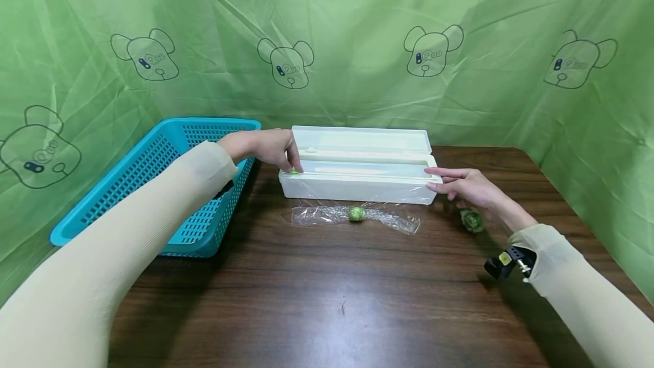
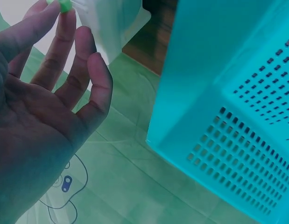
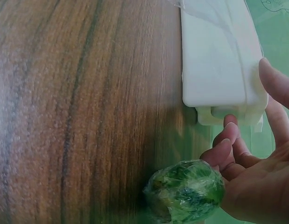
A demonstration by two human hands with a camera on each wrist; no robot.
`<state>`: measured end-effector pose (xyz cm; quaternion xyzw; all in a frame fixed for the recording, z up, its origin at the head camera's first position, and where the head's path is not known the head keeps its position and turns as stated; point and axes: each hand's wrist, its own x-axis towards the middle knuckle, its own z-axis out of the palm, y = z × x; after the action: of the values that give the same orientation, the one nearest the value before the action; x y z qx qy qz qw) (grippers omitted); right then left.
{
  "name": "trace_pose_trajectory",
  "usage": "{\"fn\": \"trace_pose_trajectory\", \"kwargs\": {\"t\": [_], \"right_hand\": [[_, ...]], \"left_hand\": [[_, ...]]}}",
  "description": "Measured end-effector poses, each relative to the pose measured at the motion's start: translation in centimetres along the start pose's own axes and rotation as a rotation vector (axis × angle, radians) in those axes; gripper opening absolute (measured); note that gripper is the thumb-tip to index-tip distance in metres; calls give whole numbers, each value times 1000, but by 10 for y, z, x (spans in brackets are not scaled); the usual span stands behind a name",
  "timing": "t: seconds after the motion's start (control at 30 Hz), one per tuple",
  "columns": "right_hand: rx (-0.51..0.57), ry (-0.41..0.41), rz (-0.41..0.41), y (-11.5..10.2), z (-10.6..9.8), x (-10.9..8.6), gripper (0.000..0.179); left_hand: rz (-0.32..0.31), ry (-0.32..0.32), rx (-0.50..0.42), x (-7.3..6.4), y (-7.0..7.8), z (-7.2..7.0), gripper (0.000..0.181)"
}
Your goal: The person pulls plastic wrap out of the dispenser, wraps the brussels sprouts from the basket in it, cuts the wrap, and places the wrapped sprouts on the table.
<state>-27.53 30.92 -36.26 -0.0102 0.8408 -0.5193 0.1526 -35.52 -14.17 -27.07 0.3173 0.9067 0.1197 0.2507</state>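
A long white cling film dispenser (image 1: 357, 191) lies on the table with its lid (image 1: 363, 139) raised. At its left end, my left hand (image 1: 276, 146) pinches a small green slider (image 2: 65, 5) between thumb and fingertips. My right hand (image 1: 474, 189) grips the dispenser's right end, thumb at the front and fingers at the top and end. Clear film (image 1: 319, 214) runs down over the front onto the table. On that film sits a small round green vegetable (image 1: 356, 214), like a Brussels sprout. A film-wrapped green ball (image 3: 186, 191) rests beneath my right hand.
A blue perforated plastic basket (image 1: 204, 246) stands at the left, under my left forearm. Behind the dispenser and along both sides hangs a green cloth (image 1: 357, 44) with printed bear heads. The dark wooden table (image 1: 317, 300) extends toward me.
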Motion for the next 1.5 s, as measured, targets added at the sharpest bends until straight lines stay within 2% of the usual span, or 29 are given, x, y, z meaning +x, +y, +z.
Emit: {"fn": "trace_pose_trajectory", "kwargs": {"t": [0.37,0.63,0.93,1.03,1.17,1.23,1.33,1.5], "right_hand": [[9,0,-7,1,6,2,68],[8,7,-3,1,8,3,69],[4,8,-10,3,11,-1,69],[6,14,-19,4,11,-4,68],[-27,33,-58,1,13,-6,63],[-65,47,-77,-1,14,-7,62],[-112,82,-96,-2,17,-8,64],[-144,180,-124,1,21,-13,71]], "left_hand": [[-33,15,2,-7,-5,3,20],[-62,38,38,-12,-14,5,21],[-42,49,22,-18,-13,9,23],[-53,68,81,-22,-4,10,24],[-129,140,194,-35,17,14,27],[-175,187,213,-43,30,20,30],[-209,266,162,-56,52,36,32],[-174,382,6,-74,82,76,37]]}}
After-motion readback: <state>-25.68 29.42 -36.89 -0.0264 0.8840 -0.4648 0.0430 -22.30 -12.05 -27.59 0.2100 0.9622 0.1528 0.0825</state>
